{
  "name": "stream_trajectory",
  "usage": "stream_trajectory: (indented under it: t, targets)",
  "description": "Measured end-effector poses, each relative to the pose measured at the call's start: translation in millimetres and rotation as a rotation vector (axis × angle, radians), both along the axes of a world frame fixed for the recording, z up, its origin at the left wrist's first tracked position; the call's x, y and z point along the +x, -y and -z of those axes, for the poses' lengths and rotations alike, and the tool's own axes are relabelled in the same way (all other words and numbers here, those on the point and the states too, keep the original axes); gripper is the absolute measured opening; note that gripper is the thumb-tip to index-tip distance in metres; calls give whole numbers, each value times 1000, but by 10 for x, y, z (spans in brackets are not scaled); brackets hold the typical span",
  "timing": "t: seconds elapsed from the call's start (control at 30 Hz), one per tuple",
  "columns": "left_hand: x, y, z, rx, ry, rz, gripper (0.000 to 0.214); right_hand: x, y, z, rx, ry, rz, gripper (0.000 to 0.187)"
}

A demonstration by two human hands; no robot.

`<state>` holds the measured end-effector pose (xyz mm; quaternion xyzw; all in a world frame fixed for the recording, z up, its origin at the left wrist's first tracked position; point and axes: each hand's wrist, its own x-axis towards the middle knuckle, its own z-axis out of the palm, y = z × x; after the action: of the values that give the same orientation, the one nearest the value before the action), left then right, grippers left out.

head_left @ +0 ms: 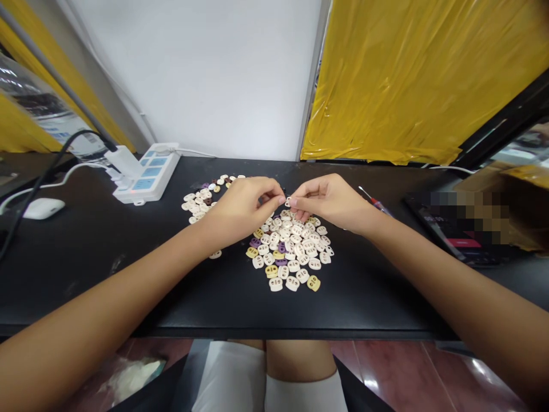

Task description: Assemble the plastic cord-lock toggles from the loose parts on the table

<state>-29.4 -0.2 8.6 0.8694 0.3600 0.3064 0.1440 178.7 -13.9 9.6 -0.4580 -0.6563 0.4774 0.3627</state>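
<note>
Centrally, just above mid-frame, met fingertip to fingertip: left hand [244, 203] and right hand [330, 200], both pinched shut on one small white two-hole stopper [288, 201], thumb and forefinger of each closed on it from either side, presumably for steadying so tiny a piece. Held clear of the black table [86, 252], directly over the main pile of stoppers [291, 252], mostly cream with a few purple and yellow, close below for easy picking. Kept apart, toward the upper left: a second smaller heap [206, 197], perhaps a sorted lot. Lay right of the right hand, a red-handled screwdriver [374, 200]; at far left, a white power strip [148, 174].
</note>
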Motion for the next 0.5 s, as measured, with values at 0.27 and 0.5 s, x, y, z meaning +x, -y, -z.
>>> stream_trajectory:
  t: [0.27,0.5]
  targets:
    - [-1,-1,-16,-10,-20,-21,16,1,-12,23,24,-21,-6,23]
    - [2,10,-11,-23,-18,-29,16,-9,4,18,26,-27,-7,18]
